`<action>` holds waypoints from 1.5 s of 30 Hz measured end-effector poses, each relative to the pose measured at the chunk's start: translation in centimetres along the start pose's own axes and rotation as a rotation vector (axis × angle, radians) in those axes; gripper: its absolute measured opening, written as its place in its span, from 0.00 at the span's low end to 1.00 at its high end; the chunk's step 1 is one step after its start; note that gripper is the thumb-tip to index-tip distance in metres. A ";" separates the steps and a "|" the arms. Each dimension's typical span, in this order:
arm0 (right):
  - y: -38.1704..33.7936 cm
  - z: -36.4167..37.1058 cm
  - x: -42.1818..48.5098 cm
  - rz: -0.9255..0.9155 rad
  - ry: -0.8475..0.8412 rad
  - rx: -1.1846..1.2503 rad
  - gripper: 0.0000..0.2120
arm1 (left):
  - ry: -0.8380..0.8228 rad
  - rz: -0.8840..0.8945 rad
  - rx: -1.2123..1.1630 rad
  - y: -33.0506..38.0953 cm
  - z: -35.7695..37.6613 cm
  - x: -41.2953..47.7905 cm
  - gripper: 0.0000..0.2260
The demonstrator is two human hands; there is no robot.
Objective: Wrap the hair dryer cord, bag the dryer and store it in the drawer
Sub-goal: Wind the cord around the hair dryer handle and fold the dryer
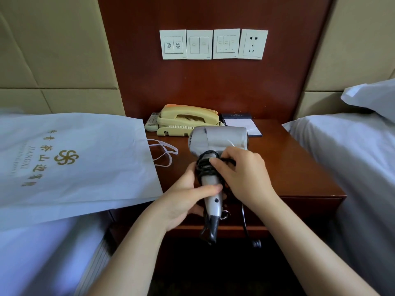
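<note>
**Q:** State the position of the unit and how each hand is set.

**A:** The silver hair dryer point(218, 139) is held above the front edge of the wooden nightstand point(299, 167), barrel away from me, handle toward me. My left hand point(183, 199) is curled around the lower handle, thumb laid across its front. It serves as the fixed clamp, so the handle does not turn while cord is laid on. My right hand point(241, 176) is closed on the black cord point(205, 167), fingers pinched at the coils near the top of the handle.

**Q:** Why wrap at that location?

**A:** The handle is the narrowest section, so coils sit tight there and the barrel stays clear for bagging.

**Q:** Is the wrap complete?

**A:** In my judgement, no. A length of cord hangs below my right wrist, ending at the plug point(256, 243) in front of the nightstand. That slack must be taken up first.

**Q:** Where are the next items?

**A:** The white printed bag point(81, 159) lies flat on the bed to my left, its drawstring loops point(164, 152) on the nightstand top, open end near the dryer. The drawer front is largely hidden behind my hands; I cannot tell whether it is shut.
</note>
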State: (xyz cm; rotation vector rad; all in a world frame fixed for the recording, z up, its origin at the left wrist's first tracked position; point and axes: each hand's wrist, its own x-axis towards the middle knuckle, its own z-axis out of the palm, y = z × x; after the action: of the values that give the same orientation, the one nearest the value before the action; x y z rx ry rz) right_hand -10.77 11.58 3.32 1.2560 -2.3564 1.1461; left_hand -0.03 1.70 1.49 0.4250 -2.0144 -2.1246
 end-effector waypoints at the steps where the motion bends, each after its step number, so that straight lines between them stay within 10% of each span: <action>1: 0.0 0.0 -0.1 -0.006 0.029 0.016 0.14 | 0.014 0.011 -0.031 0.1 0.3 -0.1 0.23; 10: 0.3 0.0 -0.6 -0.107 0.020 0.157 0.09 | 0.330 0.026 -0.110 0.5 0.4 1.0 0.16; 21: 0.5 -0.3 -0.2 -0.117 0.058 0.182 0.09 | 0.107 -0.095 -0.166 0.8 0.8 0.1 0.21; 36: -0.2 -2.1 1.0 0.165 -0.888 -0.022 0.09 | 0.501 0.070 0.159 0.8 -3.0 0.9 0.32; 45: 0.9 -2.8 1.6 0.108 -0.958 0.079 0.08 | 0.666 0.165 0.067 1.1 -3.0 2.0 0.32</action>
State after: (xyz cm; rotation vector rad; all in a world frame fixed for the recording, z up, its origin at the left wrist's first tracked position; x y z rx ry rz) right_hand -12.86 12.97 5.49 2.0630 -3.0541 0.7320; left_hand -1.00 -1.80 2.28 0.8149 -1.6577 -1.5383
